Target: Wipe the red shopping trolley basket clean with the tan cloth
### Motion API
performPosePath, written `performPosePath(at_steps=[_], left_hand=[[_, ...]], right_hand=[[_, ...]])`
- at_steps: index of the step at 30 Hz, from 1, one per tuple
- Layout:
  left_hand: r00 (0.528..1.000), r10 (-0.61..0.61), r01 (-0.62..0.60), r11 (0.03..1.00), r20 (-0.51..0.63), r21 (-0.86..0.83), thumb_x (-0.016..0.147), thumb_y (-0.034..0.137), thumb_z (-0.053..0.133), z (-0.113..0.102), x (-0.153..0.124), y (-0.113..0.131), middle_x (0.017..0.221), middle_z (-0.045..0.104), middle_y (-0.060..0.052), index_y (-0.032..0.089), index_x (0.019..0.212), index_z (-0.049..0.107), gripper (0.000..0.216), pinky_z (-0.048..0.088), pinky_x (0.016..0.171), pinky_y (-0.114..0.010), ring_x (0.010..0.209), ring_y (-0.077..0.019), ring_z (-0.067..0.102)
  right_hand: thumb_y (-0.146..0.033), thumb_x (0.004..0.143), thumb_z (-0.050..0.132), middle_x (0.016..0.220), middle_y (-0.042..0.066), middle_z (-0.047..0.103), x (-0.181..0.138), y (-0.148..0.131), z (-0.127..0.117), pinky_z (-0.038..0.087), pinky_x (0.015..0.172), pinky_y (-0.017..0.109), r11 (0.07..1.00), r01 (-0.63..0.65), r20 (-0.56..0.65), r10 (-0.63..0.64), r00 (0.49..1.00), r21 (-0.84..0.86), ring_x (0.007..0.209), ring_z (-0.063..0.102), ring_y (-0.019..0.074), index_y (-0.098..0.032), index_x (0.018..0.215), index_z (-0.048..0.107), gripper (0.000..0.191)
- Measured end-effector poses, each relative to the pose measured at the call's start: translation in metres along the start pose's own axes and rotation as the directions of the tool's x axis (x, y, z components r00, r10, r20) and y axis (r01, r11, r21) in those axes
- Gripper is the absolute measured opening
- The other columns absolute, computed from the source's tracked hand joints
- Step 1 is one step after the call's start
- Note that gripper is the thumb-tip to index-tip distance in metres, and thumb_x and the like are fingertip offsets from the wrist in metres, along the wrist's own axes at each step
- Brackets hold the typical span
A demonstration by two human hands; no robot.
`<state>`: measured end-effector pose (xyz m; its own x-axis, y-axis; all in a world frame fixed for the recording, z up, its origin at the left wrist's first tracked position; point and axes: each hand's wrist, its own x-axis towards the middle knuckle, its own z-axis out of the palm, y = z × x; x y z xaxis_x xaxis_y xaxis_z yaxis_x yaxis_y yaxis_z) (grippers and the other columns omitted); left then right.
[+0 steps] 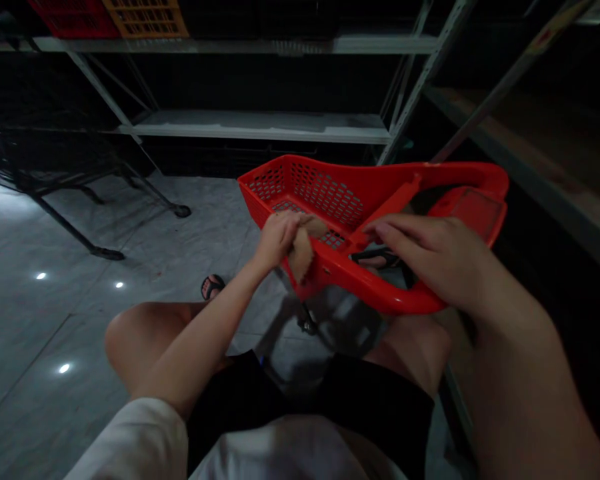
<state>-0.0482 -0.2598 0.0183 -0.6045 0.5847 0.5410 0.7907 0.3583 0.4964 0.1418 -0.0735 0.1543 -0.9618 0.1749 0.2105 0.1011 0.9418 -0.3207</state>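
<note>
A red plastic shopping cart basket (380,190) with perforated walls stands before my knees, its looped handle to the right. My left hand (281,237) is closed on a tan cloth (301,257). The cloth drapes over the near rim of the basket, partly inside and partly hanging outside. Over the handle end is my right hand (433,253), with its fingers stretched toward the slanted red crossbar (387,210). No object shows in it. Whether its fingertips touch the bar is hard to tell, and its palm side is hidden.
Behind the basket stands a metal shelf rack (260,130), with a red crate (75,17) and a yellow crate (147,17) on an upper shelf. A dark wire cart (55,160) is at left on the grey floor (170,257). Another shelf (545,173) borders the right side.
</note>
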Motion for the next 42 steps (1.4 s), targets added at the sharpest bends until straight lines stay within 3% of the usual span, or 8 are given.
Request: performPosePath(at_steps=[5,15,20,24,27,31,35,42], left_hand=[[0.997,-0.069,0.069,0.998,-0.043,-0.014,0.106,0.069,0.014,0.003,0.018,-0.023,0.088,0.075,-0.009,0.021,0.085,0.069,0.076,0.056,0.086,-0.042,0.088,-0.024,0.07],[0.934,0.182,-0.216,0.973,-0.306,-0.081,0.112,0.045,0.021,0.007,-0.033,0.139,0.093,0.075,-0.007,0.019,0.093,0.068,0.057,0.044,0.095,-0.038,0.096,-0.0208,0.066],[0.825,0.446,-0.463,0.885,-0.348,0.036,0.112,0.042,0.021,0.011,-0.027,0.111,0.093,0.076,-0.007,0.018,0.093,0.068,0.056,0.044,0.084,-0.037,0.084,-0.0192,0.067],[0.817,0.446,-0.467,0.884,-0.367,0.035,0.111,0.048,0.013,0.018,-0.02,0.073,0.096,0.077,-0.008,0.019,0.096,0.069,0.065,0.047,0.085,-0.038,0.089,-0.0204,0.069],[0.839,0.352,-0.412,0.909,-0.415,-0.061,0.111,0.052,0.016,0.027,-0.013,0.051,0.096,0.076,-0.007,0.021,0.098,0.069,0.062,0.048,0.089,-0.038,0.093,-0.0206,0.069],[0.887,-0.006,-0.165,0.93,-0.461,-0.329,0.11,0.058,0.025,0.038,0.001,0.039,0.102,0.073,-0.006,0.024,0.106,0.068,0.055,0.049,0.096,-0.035,0.103,-0.02,0.068],[0.801,-0.306,-0.042,0.828,-0.514,-0.559,0.108,0.061,0.033,0.045,0.0,0.056,0.12,0.07,-0.005,0.028,0.118,0.065,0.047,0.044,0.112,-0.037,0.122,-0.02,0.064],[0.67,-0.607,0.093,0.64,-0.427,-0.763,0.101,0.069,0.045,0.078,-0.044,0.054,0.146,0.06,-0.005,0.034,0.135,0.059,0.051,0.03,0.131,-0.046,0.146,-0.0256,0.047]], right_hand=[[-0.039,0.105,0.04,0.086,0.004,0.08,0.011,-0.013,0.002,0.045,0.069,0.031,0.992,-0.043,-0.02,0.041,0.999,-0.116,0.079,0.072,0.0213,-0.026,0.09,0.079,0.043],[-0.04,0.1,0.045,0.09,0.005,0.079,0.012,-0.022,-0.005,0.037,0.064,0.031,0.988,-0.048,0.155,0.071,0.985,-0.15,0.081,0.069,0.0217,-0.025,0.087,0.077,0.037],[-0.037,0.097,0.045,0.081,0.006,0.077,-0.004,-0.018,-0.008,0.038,0.063,0.031,0.997,-0.025,0.11,0.033,0.993,-0.078,0.075,0.069,0.022,-0.024,0.078,0.074,0.037],[-0.035,0.096,0.045,0.088,0.007,0.079,-0.005,-0.02,-0.008,0.041,0.065,0.032,0.997,-0.047,0.086,0.052,0.995,-0.058,0.08,0.072,0.0249,-0.023,0.085,0.076,0.035],[-0.037,0.098,0.045,0.091,0.006,0.08,0.005,-0.022,-0.003,0.043,0.067,0.033,0.996,-0.035,0.039,0.038,0.999,-0.078,0.084,0.072,0.0262,-0.026,0.093,0.079,0.035],[-0.037,0.1,0.045,0.098,0.007,0.079,0.022,-0.029,0.008,0.045,0.071,0.035,0.994,-0.046,-0.013,0.045,0.999,-0.102,0.088,0.071,0.0272,-0.029,0.111,0.077,0.034],[-0.039,0.102,0.047,0.094,0.009,0.078,0.033,-0.041,0.016,0.045,0.072,0.036,0.99,-0.088,-0.087,0.078,0.993,-0.114,0.086,0.069,0.0268,-0.026,0.112,0.073,0.032],[-0.045,0.103,0.042,0.078,0.008,0.074,0.03,-0.065,0.015,0.036,0.063,0.034,0.991,0.006,0.109,0.009,0.994,-0.134,0.072,0.065,0.0244,-0.024,0.08,0.073,0.044]])
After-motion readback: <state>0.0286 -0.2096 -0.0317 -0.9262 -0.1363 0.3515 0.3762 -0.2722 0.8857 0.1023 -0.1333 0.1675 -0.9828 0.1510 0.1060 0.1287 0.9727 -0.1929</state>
